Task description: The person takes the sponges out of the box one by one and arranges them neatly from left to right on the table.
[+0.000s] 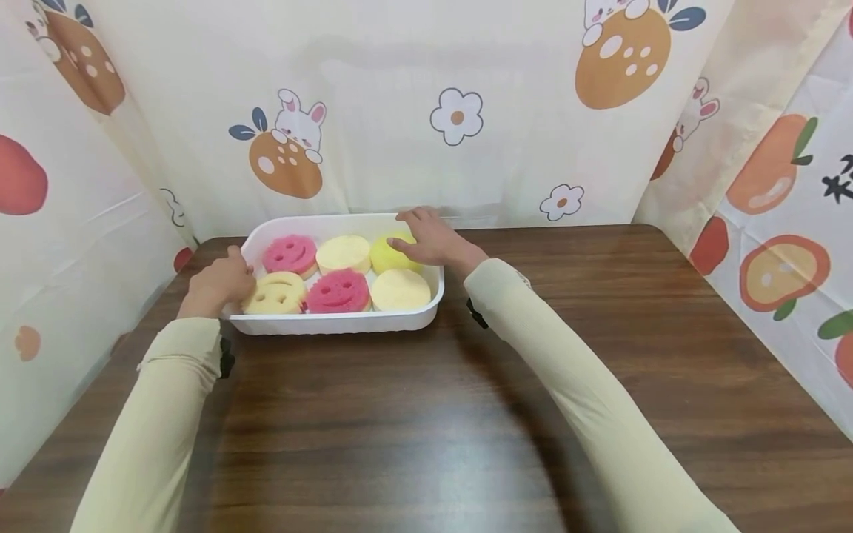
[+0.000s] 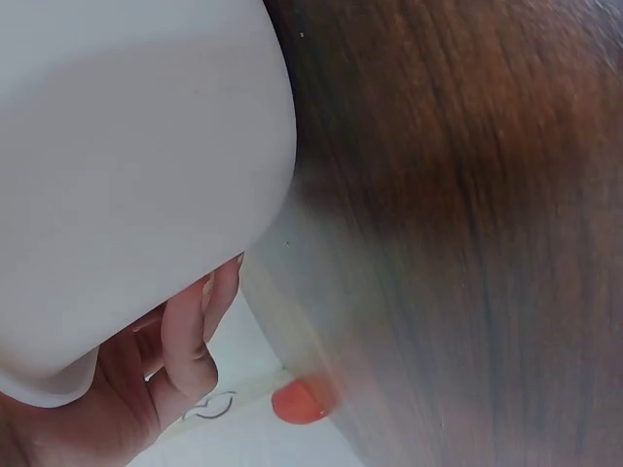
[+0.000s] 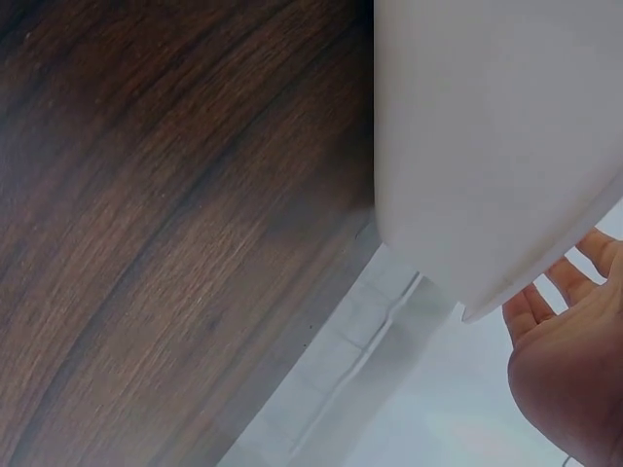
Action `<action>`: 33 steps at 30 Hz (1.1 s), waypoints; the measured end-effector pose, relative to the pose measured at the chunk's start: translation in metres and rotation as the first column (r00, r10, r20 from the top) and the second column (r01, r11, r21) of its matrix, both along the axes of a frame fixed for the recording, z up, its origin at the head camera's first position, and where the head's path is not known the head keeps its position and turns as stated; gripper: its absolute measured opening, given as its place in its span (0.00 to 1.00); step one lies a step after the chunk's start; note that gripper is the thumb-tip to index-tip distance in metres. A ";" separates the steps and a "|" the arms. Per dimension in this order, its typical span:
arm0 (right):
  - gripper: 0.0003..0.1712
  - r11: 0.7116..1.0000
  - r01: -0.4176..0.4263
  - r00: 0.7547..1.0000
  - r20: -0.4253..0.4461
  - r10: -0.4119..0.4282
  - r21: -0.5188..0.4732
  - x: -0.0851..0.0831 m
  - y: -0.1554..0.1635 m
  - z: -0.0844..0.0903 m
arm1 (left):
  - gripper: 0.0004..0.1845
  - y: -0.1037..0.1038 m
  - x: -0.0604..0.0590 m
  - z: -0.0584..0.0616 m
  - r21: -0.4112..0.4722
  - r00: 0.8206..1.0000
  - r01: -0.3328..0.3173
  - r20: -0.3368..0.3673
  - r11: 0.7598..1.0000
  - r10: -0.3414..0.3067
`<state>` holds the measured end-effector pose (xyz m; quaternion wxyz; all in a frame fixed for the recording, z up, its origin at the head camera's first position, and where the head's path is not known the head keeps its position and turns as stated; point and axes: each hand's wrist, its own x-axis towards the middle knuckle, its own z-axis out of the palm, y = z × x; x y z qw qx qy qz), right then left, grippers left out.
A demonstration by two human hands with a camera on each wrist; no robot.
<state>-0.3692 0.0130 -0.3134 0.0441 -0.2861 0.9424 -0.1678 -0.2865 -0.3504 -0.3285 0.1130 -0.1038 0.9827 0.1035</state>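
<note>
1. Green-yellow sponge [image 1: 386, 254], far right corner of white tray [image 1: 333, 323]: partly covered by right hand [image 1: 433, 238]; face side can't be read.
2. Left hand [image 1: 220, 283], at tray's left end: fingertips lost behind the rim in head view; grip vs. mere touch unclear.
3. Left wrist view: tray wall [image 2: 136, 185] cut off top & left, contents unseen; fingers [image 2: 190, 336] half hidden under it.
4. Right wrist view: tray [image 3: 496, 146] cropped top & right; hand [image 3: 569, 360] cut by frame edge, blurry; contact w/ tray unclear.
</note>
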 end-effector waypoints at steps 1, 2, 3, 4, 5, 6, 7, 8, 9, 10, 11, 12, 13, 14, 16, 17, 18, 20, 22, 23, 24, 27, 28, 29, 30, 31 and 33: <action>0.40 1.000 0.002 1.000 0.003 -0.002 0.002 0.000 0.000 0.000 | 0.37 0.000 0.000 0.001 0.004 1.000 -0.003 0.001 1.000 0.003; 0.40 1.000 0.003 1.000 0.006 -0.003 0.005 -0.001 0.000 0.000 | 0.37 0.001 0.000 0.002 0.003 1.000 -0.004 -0.001 1.000 0.004; 0.40 1.000 0.004 1.000 0.007 -0.004 0.006 -0.001 0.000 0.000 | 0.37 0.002 0.000 0.002 0.000 1.000 -0.003 -0.007 1.000 0.003; 0.39 1.000 0.004 1.000 0.007 -0.004 0.005 -0.001 0.000 0.001 | 0.37 0.002 0.000 0.003 -0.003 1.000 -0.002 -0.014 1.000 0.002; 0.39 1.000 0.006 1.000 0.007 -0.006 0.002 -0.002 0.000 0.001 | 0.37 0.003 0.001 0.004 -0.003 1.000 -0.004 -0.019 1.000 0.004; 0.39 1.000 0.007 1.000 0.006 -0.007 -0.003 -0.002 0.000 0.001 | 0.36 0.004 0.001 0.005 -0.005 1.000 -0.003 -0.025 1.000 0.003; 0.39 1.000 0.009 1.000 0.007 -0.008 -0.011 -0.003 0.000 0.002 | 0.36 0.004 0.001 0.006 -0.007 1.000 -0.003 -0.029 1.000 0.003; 0.39 1.000 0.010 1.000 0.008 -0.010 -0.019 -0.003 0.000 0.002 | 0.35 0.005 0.001 0.006 -0.011 0.999 -0.002 -0.033 1.000 0.002; 0.39 1.000 0.010 1.000 0.008 -0.009 -0.025 -0.004 0.000 0.002 | 0.35 0.005 0.000 0.006 -0.011 0.999 -0.003 -0.032 1.000 0.003; 0.39 1.000 0.009 1.000 0.012 -0.009 -0.030 -0.004 0.001 0.002 | 0.35 0.005 0.000 0.006 -0.012 1.000 -0.003 -0.031 1.000 0.003; 0.39 0.999 0.008 1.000 0.014 -0.008 -0.035 -0.005 0.001 0.003 | 0.35 0.006 0.000 0.006 -0.012 1.000 -0.005 -0.028 1.000 0.005; 0.39 0.999 0.006 1.000 0.015 -0.006 -0.038 -0.005 0.002 0.002 | 0.36 0.006 0.000 0.005 -0.013 1.000 -0.005 -0.027 1.000 0.005; 0.39 0.999 0.005 1.000 0.017 -0.004 -0.042 -0.005 0.002 0.002 | 0.36 0.006 -0.001 0.005 -0.015 1.000 -0.003 -0.028 1.000 0.003; 0.39 0.999 0.002 1.000 0.018 -0.001 -0.043 -0.005 0.003 0.002 | 0.37 0.006 0.000 0.004 -0.015 1.000 -0.003 -0.027 1.000 0.003; 0.39 0.999 -0.003 1.000 0.025 0.004 -0.045 -0.004 0.004 0.001 | 0.36 0.005 0.000 0.002 -0.019 0.999 -0.001 -0.033 1.000 0.000; 0.38 0.999 -0.005 1.000 0.026 0.007 -0.045 -0.004 0.004 0.000 | 0.36 0.005 0.000 0.000 -0.020 0.999 0.002 -0.038 1.000 -0.003; 0.39 0.999 -0.008 0.999 0.031 0.009 -0.046 -0.004 0.004 -0.001 | 0.36 0.005 0.000 -0.001 -0.024 0.999 0.006 -0.042 1.000 -0.007; 0.39 0.999 -0.012 0.999 0.036 0.013 -0.040 -0.004 0.004 -0.003 | 0.34 0.004 0.001 -0.005 -0.030 0.999 0.009 -0.051 1.000 -0.010; 0.39 0.999 -0.014 0.999 0.037 0.016 -0.037 -0.004 0.004 -0.005 | 0.33 0.004 0.002 -0.009 -0.037 0.998 0.007 -0.063 0.999 -0.009; 0.39 0.999 -0.016 0.999 0.037 0.017 -0.035 -0.004 0.003 -0.007 | 0.33 0.004 0.002 -0.011 -0.039 0.998 0.005 -0.067 0.999 -0.008; 0.38 0.999 -0.015 0.999 0.037 0.016 -0.035 -0.004 0.003 -0.008 | 0.33 0.004 0.003 -0.012 -0.042 0.997 0.004 -0.073 0.999 -0.007; 0.39 1.000 -0.006 0.999 0.046 0.007 -0.023 -0.006 0.002 -0.011 | 0.31 0.003 0.004 -0.014 -0.039 0.997 -0.002 -0.083 0.999 -0.001; 0.39 1.000 -0.004 0.999 0.052 0.005 -0.020 -0.006 0.001 -0.012 | 0.31 0.003 0.004 -0.014 -0.037 0.996 -0.001 -0.087 0.999 -0.002; 0.39 1.000 0.001 0.998 0.060 0.000 -0.016 -0.006 0.001 -0.012 | 0.30 0.003 0.004 -0.014 -0.035 0.996 0.002 -0.089 0.999 -0.005; 0.39 1.000 0.003 0.998 0.067 -0.003 -0.013 -0.006 0.000 -0.012 | 0.30 0.002 0.004 -0.014 -0.033 0.996 0.002 -0.090 0.999 -0.005; 0.39 1.000 0.005 0.997 0.073 -0.004 -0.009 -0.006 -0.001 -0.012 | 0.30 0.002 0.004 -0.014 -0.026 0.996 -0.001 -0.088 1.000 -0.001; 0.40 1.000 0.003 0.997 0.079 -0.002 -0.006 -0.007 -0.004 -0.013 | 0.30 0.002 0.003 -0.013 -0.021 0.996 -0.001 -0.086 1.000 -0.001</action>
